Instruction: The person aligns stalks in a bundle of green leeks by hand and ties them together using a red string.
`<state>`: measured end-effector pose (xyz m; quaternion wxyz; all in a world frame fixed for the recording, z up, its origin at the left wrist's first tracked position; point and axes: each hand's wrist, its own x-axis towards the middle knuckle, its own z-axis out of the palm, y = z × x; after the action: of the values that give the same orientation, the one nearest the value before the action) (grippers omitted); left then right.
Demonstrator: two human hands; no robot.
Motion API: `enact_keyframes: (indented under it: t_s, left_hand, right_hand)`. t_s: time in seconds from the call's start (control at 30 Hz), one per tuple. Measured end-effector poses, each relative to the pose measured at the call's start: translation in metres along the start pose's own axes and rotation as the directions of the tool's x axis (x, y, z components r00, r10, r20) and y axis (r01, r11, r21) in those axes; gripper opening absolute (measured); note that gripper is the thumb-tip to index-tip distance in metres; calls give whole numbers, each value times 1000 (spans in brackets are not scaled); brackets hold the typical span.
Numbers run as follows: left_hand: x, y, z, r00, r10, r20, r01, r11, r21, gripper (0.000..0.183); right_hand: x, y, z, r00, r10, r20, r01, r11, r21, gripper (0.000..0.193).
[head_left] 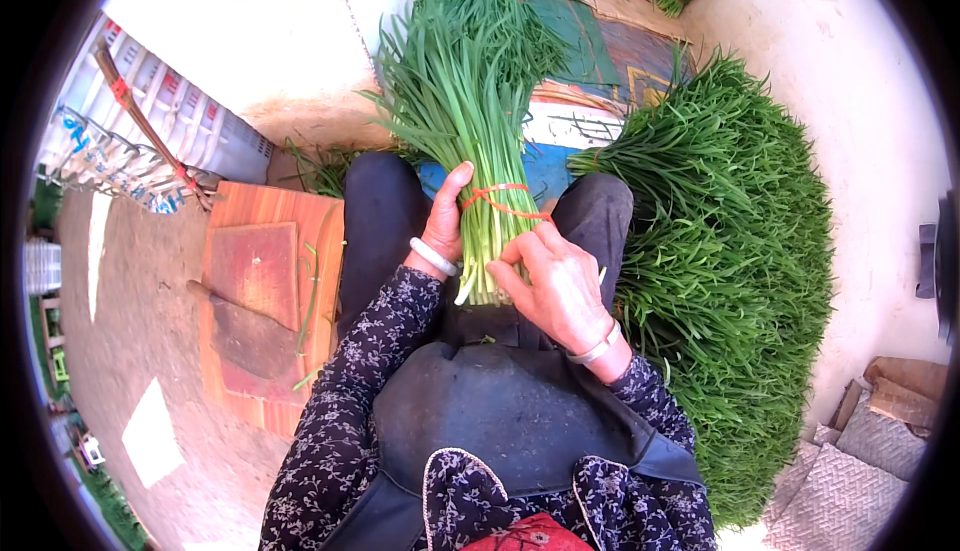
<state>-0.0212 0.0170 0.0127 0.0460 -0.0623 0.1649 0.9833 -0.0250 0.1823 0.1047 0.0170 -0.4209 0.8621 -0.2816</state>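
Observation:
A long bundle of garlic chives stands over my lap, pale cut ends toward me and green leaves pointing away. My left hand is closed around its left side, thumb up along the stalks. Around the lower stalks runs a thin red band, crossing itself at the left and stretched to the right. My right hand pinches at the band's right end, beside the stem ends, with its fingers bent; the fingertips are partly hidden. Tied bundles lie just beyond the leaves.
A big heap of garlic chives rises at my right. On my left, a wooden board carries a reddish mat and a broad-bladed knife. White plastic crates stand farther left. Woven sacking lies at the lower right.

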Motion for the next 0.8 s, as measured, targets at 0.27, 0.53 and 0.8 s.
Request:
enact_keyframes:
  t_s: [0.27, 0.53, 0.8]
  left_hand:
    - [17, -11, -55, 953, 245, -179, -215, 961, 173, 49]
    - [17, -14, -49, 960, 223, -171, -197, 967, 160, 49]
    - [16, -17, -52, 952, 234, -198, -193, 959, 207, 46]
  right_hand:
    - [-10, 15, 22, 972, 233, 37, -235, 971, 47, 16]
    - [-14, 23, 18, 1000, 5, 30, -4, 1000, -31, 18]
    - [-17, 27, 6, 969, 17, 247, -16, 1000, -2, 18]
